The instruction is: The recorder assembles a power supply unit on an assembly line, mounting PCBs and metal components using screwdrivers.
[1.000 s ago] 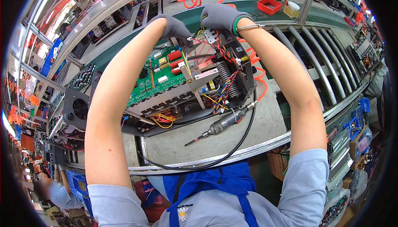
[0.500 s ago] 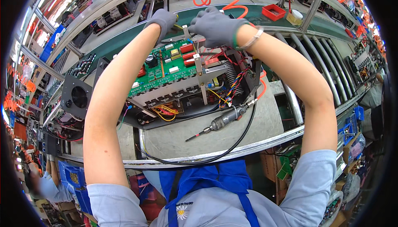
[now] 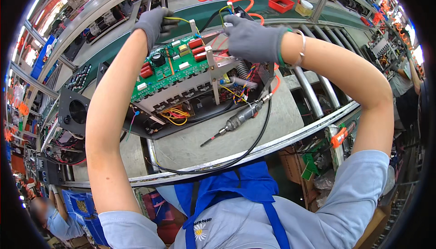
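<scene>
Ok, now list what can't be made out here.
All in the head view:
Right hand: its palm and anything beneath, hidden by the back of the hand.
Left hand: whether it pinches the yellow-green wire, too small to tell.
Green circuit board: how far it runs left, hidden by the left forearm.
Blue bin: what its pieces are, too small.

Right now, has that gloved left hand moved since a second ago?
Yes, leftward: the gloved left hand has shifted away from the red capacitors at the right of the green circuit board.
</scene>
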`<state>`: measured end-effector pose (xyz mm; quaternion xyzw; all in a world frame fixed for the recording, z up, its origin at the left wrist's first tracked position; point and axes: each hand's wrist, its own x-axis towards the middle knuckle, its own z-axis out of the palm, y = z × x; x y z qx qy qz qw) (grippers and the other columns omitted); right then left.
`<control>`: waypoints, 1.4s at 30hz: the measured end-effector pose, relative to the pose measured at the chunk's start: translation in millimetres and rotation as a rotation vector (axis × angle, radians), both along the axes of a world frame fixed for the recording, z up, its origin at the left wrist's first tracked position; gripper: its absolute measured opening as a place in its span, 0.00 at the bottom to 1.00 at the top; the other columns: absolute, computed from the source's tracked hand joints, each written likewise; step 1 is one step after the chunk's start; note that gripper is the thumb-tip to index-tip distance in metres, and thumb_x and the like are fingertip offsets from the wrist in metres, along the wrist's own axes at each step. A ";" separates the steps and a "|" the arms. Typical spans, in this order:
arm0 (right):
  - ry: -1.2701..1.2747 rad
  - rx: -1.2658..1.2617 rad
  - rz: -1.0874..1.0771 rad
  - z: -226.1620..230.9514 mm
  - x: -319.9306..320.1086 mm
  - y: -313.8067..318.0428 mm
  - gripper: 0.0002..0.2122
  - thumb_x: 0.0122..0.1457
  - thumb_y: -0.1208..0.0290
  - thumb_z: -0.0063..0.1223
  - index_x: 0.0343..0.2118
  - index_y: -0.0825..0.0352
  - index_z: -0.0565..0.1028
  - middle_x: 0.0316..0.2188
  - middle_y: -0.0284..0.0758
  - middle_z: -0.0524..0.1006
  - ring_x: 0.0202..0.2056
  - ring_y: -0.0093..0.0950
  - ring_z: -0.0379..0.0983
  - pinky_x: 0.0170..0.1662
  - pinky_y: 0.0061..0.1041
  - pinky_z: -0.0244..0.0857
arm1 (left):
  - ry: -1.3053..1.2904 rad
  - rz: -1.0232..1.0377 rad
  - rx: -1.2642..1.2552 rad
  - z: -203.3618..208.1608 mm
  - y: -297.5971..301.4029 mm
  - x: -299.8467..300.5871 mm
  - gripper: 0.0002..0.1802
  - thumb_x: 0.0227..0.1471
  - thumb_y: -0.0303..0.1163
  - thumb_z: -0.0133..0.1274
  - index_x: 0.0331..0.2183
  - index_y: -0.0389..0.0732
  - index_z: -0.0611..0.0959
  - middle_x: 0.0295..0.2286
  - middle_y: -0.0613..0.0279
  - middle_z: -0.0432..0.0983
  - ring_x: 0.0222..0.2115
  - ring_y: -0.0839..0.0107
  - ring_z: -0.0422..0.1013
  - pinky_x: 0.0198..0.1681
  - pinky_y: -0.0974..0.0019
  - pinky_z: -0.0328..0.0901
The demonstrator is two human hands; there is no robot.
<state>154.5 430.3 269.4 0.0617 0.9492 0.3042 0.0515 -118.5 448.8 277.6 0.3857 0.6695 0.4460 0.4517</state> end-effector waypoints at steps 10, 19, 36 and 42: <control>-0.236 0.283 -0.356 -36.9 -2.7 -31.1 0.08 0.48 0.73 0.51 0.27 0.66 0.81 0.25 0.37 0.78 0.34 0.33 0.72 0.54 0.41 0.51 | 0.101 0.029 -0.048 0.3 -13.5 -4.1 0.11 0.50 0.39 0.47 0.35 0.48 0.79 0.31 0.72 0.81 0.30 0.76 0.74 0.37 0.61 0.62; -0.299 0.296 -0.384 -49.2 1.4 -28.2 0.13 0.48 0.70 0.51 0.35 0.68 0.81 0.34 0.43 0.79 0.45 0.44 0.70 0.59 0.50 0.44 | 0.057 0.042 -0.001 -2.5 -25.7 -5.3 0.09 0.51 0.36 0.47 0.33 0.43 0.76 0.25 0.62 0.81 0.21 0.71 0.76 0.17 0.69 0.59; -0.395 0.313 -0.424 -96.6 42.7 -148.8 0.38 0.50 0.37 0.41 0.58 0.63 0.65 0.55 0.44 0.68 0.54 0.39 0.65 0.63 0.37 0.46 | 0.682 -0.280 0.011 -99.5 69.3 -137.7 0.15 0.46 0.38 0.56 0.33 0.35 0.83 0.24 0.63 0.76 0.20 0.75 0.69 0.24 0.70 0.64; 0.993 0.055 -0.761 -86.4 200.6 -195.9 0.19 0.43 0.65 0.57 0.41 0.65 0.76 0.42 0.41 0.74 0.41 0.37 0.73 0.43 0.37 0.67 | 0.615 -0.302 -0.019 -107.4 70.2 -150.4 0.17 0.51 0.41 0.56 0.37 0.38 0.80 0.24 0.67 0.74 0.22 0.78 0.68 0.25 0.73 0.64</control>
